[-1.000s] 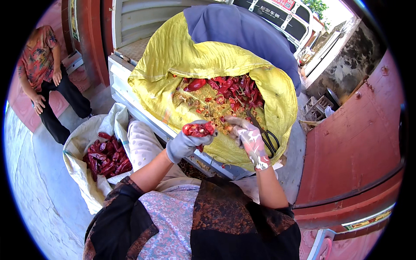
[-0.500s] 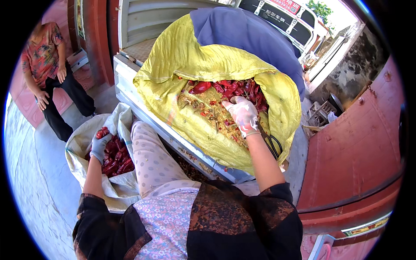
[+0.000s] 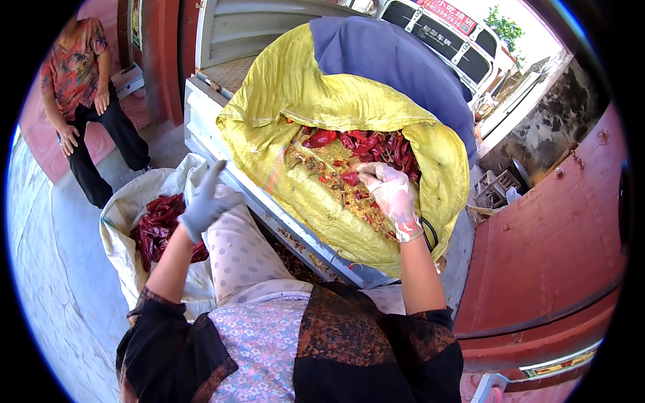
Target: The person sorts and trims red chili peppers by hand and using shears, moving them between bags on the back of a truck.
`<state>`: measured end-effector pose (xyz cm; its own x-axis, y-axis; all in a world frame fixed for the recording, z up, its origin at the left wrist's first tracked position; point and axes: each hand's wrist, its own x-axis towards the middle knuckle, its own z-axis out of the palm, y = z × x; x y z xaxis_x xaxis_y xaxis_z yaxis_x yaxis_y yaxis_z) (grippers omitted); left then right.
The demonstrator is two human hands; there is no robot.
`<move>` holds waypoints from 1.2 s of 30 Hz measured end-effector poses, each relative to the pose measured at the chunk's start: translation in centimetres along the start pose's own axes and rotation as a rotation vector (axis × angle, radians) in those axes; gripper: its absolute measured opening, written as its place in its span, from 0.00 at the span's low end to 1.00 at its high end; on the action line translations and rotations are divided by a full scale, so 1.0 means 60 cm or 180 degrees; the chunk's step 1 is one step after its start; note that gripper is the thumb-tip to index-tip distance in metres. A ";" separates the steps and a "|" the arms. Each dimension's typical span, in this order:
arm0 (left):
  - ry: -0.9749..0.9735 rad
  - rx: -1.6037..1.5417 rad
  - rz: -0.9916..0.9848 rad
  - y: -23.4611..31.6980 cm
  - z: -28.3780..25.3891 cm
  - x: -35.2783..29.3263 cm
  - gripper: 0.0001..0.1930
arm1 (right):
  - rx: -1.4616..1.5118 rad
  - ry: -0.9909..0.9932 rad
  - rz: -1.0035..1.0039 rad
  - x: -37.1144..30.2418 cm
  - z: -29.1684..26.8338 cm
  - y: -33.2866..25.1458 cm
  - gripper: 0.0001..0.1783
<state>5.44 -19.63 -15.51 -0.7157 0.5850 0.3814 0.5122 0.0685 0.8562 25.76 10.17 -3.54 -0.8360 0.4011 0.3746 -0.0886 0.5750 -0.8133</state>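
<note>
My right hand (image 3: pixel 390 195), in a pale stained glove, pinches a dried red chili pepper (image 3: pixel 349 178) over the mouth of a big yellow woven sack (image 3: pixel 282 87). Behind it in the sack lie more dried red peppers (image 3: pixel 383 146), with yellow seeds and bits of stem (image 3: pixel 336 195) in front. A black loop handle (image 3: pixel 428 232) shows beside my right wrist; the rest of that tool is hidden. My left hand (image 3: pixel 209 203), gloved in grey, is raised with fingers apart and nothing in it, between my knee and a white sack (image 3: pixel 121 248) holding red peppers (image 3: pixel 158 228).
The yellow sack rests on the bed of a small truck (image 3: pixel 208 111), its metal edge running in front of me. Dark blue cloth (image 3: pixel 390 54) covers the load behind. A person (image 3: pixel 77 87) sits at the left. A red metal door (image 3: pixel 537 228) stands at the right.
My left hand has let go of peppers in the white sack and moved up and right, opening. My right hand has picked up a chili pepper. The view has shifted slightly.
</note>
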 end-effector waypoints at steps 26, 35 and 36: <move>-0.1852 -0.2351 -0.0396 0.230 0.183 0.033 0.08 | -0.0115 0.0362 -0.0513 -0.078 0.071 -0.069 0.07; -0.1593 -0.2883 -0.0259 0.222 0.216 0.030 0.06 | 0.3322 0.0165 0.1555 -0.079 0.047 -0.035 0.10; -0.1546 -0.2954 -0.0317 0.225 0.217 0.029 0.07 | 0.3221 0.0587 0.1666 -0.074 0.052 -0.044 0.11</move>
<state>17.30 -7.17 -7.83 -0.3621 0.8860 0.2897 -0.2502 -0.3917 0.8854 28.03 4.67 -4.45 -0.8141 0.5677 -0.1225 -0.2178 -0.4940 -0.8417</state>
